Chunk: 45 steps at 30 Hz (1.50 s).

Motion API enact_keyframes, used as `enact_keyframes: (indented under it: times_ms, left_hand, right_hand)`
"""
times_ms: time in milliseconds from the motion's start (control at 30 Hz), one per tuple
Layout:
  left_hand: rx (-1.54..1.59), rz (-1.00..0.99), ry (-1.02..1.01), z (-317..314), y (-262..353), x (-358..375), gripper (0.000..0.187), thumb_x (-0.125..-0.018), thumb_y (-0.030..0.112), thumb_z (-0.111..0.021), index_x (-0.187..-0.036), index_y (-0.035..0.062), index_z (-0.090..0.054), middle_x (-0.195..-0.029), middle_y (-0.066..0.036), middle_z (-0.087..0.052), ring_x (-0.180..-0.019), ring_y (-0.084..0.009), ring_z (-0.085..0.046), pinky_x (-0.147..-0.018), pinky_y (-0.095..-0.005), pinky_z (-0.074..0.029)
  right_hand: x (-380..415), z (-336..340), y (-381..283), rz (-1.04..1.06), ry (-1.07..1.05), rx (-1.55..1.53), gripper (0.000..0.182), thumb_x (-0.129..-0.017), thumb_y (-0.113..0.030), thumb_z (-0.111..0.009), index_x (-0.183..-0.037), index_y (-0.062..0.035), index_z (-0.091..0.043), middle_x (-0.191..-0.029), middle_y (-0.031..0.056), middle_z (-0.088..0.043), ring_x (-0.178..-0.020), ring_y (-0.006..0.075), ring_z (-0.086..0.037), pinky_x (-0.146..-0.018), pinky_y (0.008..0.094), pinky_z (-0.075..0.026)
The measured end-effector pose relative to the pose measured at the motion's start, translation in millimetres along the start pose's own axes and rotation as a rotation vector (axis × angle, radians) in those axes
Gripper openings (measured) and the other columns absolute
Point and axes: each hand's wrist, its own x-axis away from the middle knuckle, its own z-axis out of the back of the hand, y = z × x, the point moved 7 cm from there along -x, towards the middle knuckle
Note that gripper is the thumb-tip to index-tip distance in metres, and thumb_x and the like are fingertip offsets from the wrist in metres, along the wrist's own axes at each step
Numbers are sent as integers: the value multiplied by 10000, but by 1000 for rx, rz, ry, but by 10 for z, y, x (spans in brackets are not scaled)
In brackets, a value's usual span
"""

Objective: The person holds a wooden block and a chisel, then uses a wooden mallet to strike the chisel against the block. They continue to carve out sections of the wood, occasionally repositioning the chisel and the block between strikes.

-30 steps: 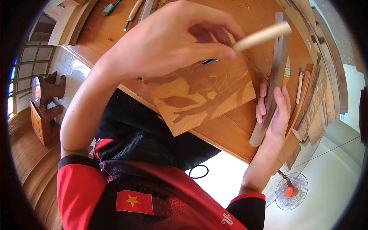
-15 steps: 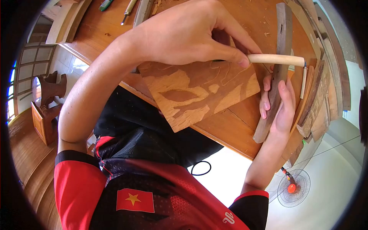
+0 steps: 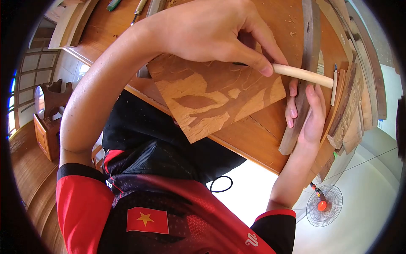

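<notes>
My left hand [image 3: 215, 36] pinches a pale, round wooden handle [image 3: 306, 76] between thumb and fingers. Whatever continues from the handle inside the hand is mostly hidden. The handle's free end points right and passes across a long, dark wooden bar [image 3: 311, 46]. My right hand [image 3: 311, 106] is wrapped around that bar from below, thumb on the right side and fingers on the left. Below my left hand lies a carved wooden panel [image 3: 203, 101] with lighter cut-away areas and a leaf-like shape; one corner overhangs the table edge.
Wood shavings dot the brown table [image 3: 262, 127]. A thin blue-tipped stick [image 3: 334, 86] lies near stacked boards [image 3: 353, 106] on the right. At the upper left are a chisel [image 3: 139, 8], a green-handled tool [image 3: 113, 5] and curved wood pieces [image 3: 72, 25]. A fan [image 3: 323, 205] stands lower right.
The free end of the handle has tilted down toward me and uncovered the blue tip of the thin stick. The dark bar has shifted slightly upward in view. Both grips stay the same.
</notes>
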Motion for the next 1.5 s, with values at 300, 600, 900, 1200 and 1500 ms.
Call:
enact_keyframes:
  times_ms: [300, 600, 900, 1200, 1500]
  left_hand:
    - [-40, 34, -17, 20, -20, -25, 317, -942, 169, -753, -1221, 19, -740, -1112, -181, -766, -930, -263, -739, -823, -346, -563]
    - [-131, 156, -7, 78, 53, 6, 317, -947, 194, -760, -1217, 29, -747, -1108, -175, -771, -947, -229, -743, -846, -336, -572]
    - [-137, 128, 30, 74, 52, 29, 326, -944, 211, -764, -1221, 39, -748, -1109, -172, -770, -967, -251, -744, -868, -342, -571]
    - [-61, 52, 44, 9, -63, 16, 316, -950, 205, -755, -1221, 42, -748, -1095, -167, -772, -963, -256, -743, -863, -349, -571]
    - [-67, -25, 24, 3, -34, -11, 305, -953, 175, -739, -1214, 17, -741, -1097, -185, -764, -965, -293, -737, -860, -371, -560]
  right_hand:
    - [-2, -25, -23, 6, -14, 3, 451, -1003, -327, -633, -1271, 5, -488, -944, 86, -567, -554, 75, -503, -388, 220, -430]
    - [-11, -33, -21, -1, -20, 21, 463, -1005, -337, -634, -1286, -5, -476, -942, 81, -568, -550, 73, -501, -384, 222, -418]
    - [-9, -25, -22, -7, -11, 37, 454, -1006, -342, -633, -1277, -15, -471, -948, 83, -568, -550, 73, -502, -382, 223, -416]
    - [-4, -34, -17, 2, -22, 16, 449, -1017, -334, -621, -1285, -10, -466, -956, 84, -574, -554, 72, -503, -398, 215, -429]
    - [71, 38, -76, 32, 38, -39, 434, -1061, -347, -541, -1309, 4, -483, -941, 91, -574, -516, 80, -480, -376, 219, -402]
